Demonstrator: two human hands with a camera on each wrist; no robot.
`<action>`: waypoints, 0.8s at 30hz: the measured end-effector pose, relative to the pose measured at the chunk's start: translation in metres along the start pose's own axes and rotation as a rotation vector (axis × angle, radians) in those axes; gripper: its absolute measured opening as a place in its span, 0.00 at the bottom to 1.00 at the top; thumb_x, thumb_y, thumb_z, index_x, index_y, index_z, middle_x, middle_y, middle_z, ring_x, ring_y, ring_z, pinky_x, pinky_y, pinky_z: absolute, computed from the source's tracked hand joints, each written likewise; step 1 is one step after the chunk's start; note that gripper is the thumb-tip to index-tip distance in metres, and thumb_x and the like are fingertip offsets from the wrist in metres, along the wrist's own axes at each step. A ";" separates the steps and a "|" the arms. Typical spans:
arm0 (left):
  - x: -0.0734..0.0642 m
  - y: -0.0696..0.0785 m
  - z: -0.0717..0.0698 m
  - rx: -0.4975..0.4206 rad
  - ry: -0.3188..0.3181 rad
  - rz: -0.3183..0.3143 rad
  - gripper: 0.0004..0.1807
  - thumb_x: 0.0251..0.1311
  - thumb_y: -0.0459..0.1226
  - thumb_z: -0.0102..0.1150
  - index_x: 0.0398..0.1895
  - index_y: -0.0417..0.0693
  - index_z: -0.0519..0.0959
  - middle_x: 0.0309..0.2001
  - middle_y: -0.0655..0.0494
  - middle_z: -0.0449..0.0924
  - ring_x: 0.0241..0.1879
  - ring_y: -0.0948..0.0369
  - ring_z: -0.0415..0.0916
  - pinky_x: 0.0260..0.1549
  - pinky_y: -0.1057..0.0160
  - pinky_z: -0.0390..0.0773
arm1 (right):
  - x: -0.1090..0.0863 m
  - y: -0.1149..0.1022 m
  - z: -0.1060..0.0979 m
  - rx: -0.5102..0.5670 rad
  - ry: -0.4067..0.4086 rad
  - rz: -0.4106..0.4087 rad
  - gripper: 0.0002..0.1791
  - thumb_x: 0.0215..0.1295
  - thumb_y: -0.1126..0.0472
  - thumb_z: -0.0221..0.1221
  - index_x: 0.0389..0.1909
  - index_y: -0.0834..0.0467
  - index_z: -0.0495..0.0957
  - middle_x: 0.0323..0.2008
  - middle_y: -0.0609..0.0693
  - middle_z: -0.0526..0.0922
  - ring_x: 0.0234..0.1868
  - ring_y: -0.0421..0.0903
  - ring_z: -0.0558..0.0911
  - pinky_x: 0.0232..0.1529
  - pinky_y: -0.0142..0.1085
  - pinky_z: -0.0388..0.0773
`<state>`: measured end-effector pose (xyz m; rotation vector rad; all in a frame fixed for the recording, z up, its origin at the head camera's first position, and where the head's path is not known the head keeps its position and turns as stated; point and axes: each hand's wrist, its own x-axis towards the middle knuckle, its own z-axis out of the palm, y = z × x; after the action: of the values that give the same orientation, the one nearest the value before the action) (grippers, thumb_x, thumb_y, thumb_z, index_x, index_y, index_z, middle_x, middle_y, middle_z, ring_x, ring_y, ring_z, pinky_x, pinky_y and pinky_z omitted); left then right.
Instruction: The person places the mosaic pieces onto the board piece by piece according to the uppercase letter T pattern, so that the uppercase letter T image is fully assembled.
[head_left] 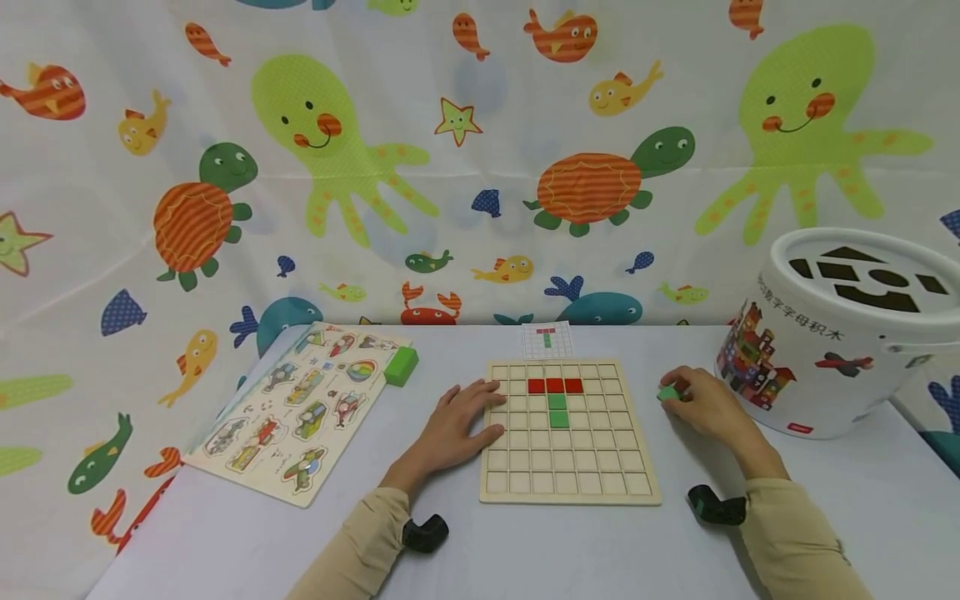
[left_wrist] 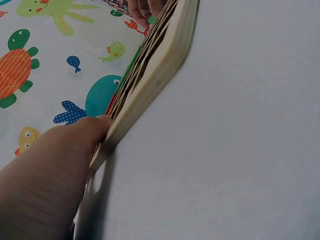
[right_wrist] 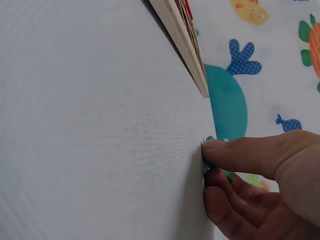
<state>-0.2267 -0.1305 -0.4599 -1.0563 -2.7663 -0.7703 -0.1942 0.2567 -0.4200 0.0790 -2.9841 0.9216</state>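
A square wooden grid board [head_left: 570, 492] lies on the white table, with three red tiles [head_left: 555, 386] in a row and two green tiles [head_left: 558, 419] below the middle one. My left hand [head_left: 457, 429] rests at the board's left side, thumb and fingertips on its edge, fingers spread. Right of the board, my right hand [head_left: 705, 406] pinches a small green block [head_left: 667, 393] between thumb and fingers, low over the table. Fingers mostly cover that block [right_wrist: 209, 164] in the right wrist view. Behind the board, a small printed card [head_left: 547, 342] shows a red and green T on a grid.
To the left lies a wooden puzzle board [head_left: 277, 417] with vehicle pictures, and a larger green block [head_left: 401, 367] at its upper right corner. A white lidded bucket [head_left: 832, 367] stands close beyond my right hand. A sea-animal curtain [head_left: 480, 242] hangs along the table's back edge.
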 end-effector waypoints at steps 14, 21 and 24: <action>0.001 -0.002 0.004 -0.003 0.011 0.007 0.25 0.63 0.52 0.53 0.62 0.57 0.70 0.69 0.55 0.63 0.72 0.53 0.55 0.68 0.41 0.49 | 0.001 0.002 -0.002 0.078 0.013 0.012 0.12 0.64 0.63 0.56 0.46 0.65 0.74 0.38 0.60 0.79 0.34 0.47 0.79 0.28 0.33 0.75; -0.001 -0.001 0.002 -0.007 0.016 0.007 0.25 0.63 0.52 0.53 0.62 0.56 0.71 0.69 0.54 0.64 0.72 0.52 0.56 0.68 0.41 0.50 | 0.001 0.001 0.000 0.076 0.035 -0.010 0.12 0.65 0.61 0.57 0.44 0.64 0.75 0.39 0.60 0.81 0.37 0.50 0.80 0.30 0.34 0.74; -0.001 -0.002 0.002 -0.008 0.023 0.017 0.25 0.63 0.52 0.53 0.61 0.55 0.71 0.69 0.53 0.64 0.71 0.52 0.56 0.68 0.40 0.50 | 0.002 0.001 0.001 0.073 0.039 -0.016 0.11 0.65 0.60 0.57 0.44 0.63 0.75 0.38 0.59 0.81 0.37 0.49 0.80 0.30 0.34 0.74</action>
<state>-0.2268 -0.1312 -0.4631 -1.0644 -2.7341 -0.7871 -0.1962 0.2570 -0.4212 0.0849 -2.9103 1.0176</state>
